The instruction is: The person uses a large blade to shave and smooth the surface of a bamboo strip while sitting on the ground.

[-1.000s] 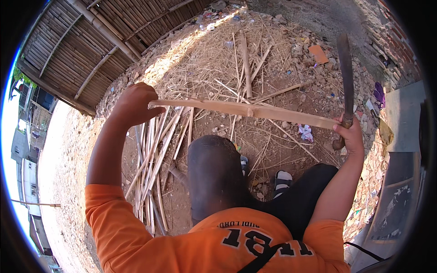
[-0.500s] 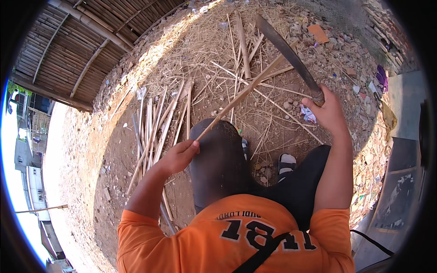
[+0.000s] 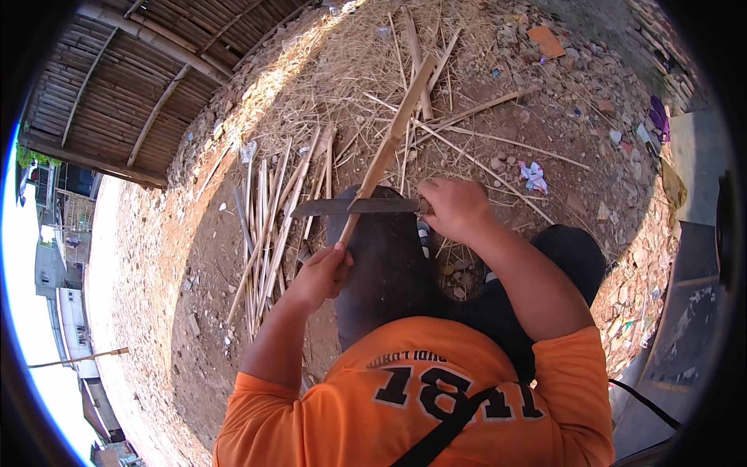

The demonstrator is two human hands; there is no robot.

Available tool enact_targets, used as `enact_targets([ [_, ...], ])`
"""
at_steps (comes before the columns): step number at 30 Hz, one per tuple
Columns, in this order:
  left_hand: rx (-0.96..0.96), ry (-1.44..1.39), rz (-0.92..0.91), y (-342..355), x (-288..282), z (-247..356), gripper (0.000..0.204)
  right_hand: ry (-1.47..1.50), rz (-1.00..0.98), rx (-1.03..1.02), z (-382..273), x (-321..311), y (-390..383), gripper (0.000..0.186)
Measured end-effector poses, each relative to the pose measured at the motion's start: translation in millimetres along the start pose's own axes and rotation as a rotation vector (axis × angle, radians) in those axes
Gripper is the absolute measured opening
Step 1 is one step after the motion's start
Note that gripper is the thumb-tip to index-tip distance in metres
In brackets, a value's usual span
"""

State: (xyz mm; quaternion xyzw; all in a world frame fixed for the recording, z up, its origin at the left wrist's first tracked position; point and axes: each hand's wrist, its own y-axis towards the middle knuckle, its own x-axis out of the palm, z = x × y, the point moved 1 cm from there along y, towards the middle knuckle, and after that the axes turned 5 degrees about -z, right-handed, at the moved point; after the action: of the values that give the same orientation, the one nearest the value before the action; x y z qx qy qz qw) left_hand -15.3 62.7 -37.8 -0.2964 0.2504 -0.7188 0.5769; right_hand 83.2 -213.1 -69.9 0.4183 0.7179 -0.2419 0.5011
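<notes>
My left hand (image 3: 323,274) is closed around the near end of a split bamboo strip (image 3: 393,138), which slants up and away over my left knee. In my right hand (image 3: 457,208) is the handle of a machete (image 3: 334,207). Its long dark blade lies level across the strip, a short way above my left fingers, with the tip pointing left. At the blade the strip looks partly split, with a thin sliver at its left edge. My left knee in dark trousers (image 3: 389,265) is beneath the blade and strip.
A bundle of thin bamboo sticks (image 3: 272,210) lies on the dirt to my left. Beyond my knees are straw shavings (image 3: 342,86) and more bamboo pieces (image 3: 486,105). A crumpled paper wrapper (image 3: 534,176) lies right of them. A bamboo-slat structure (image 3: 132,78) stands far left.
The machete has come down and left from its raised position at the upper right and now crosses the strip. The strip points more steeply away. My left hand has shifted slightly.
</notes>
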Motion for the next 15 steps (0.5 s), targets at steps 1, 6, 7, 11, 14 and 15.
enact_targets([
  [1,-0.002,0.002,-0.002,0.6,2.3,-0.2,0.036,0.014,-0.017,0.023,4.4,-3.6,0.1,0.026],
  [6,0.082,0.226,0.119,6.5,12.7,-0.1,0.036,-0.066,-0.087,-0.034,-5.8,-19.3,-3.8,0.024],
  [7,0.082,0.228,0.115,7.9,12.9,-1.0,0.036,-0.092,-0.141,0.029,-4.5,-17.4,-1.7,0.023],
  [11,0.177,0.573,0.215,5.6,18.1,-2.6,0.038,-0.048,-0.345,0.219,6.9,-18.3,13.1,0.021],
  [14,0.164,0.652,0.288,3.0,21.9,0.2,0.039,-0.071,-0.306,0.095,-12.7,-32.0,4.0,0.021],
  [15,0.149,0.632,0.302,2.2,21.9,-0.5,0.040,-0.047,-0.308,0.048,-15.2,-33.5,2.8,0.020],
])
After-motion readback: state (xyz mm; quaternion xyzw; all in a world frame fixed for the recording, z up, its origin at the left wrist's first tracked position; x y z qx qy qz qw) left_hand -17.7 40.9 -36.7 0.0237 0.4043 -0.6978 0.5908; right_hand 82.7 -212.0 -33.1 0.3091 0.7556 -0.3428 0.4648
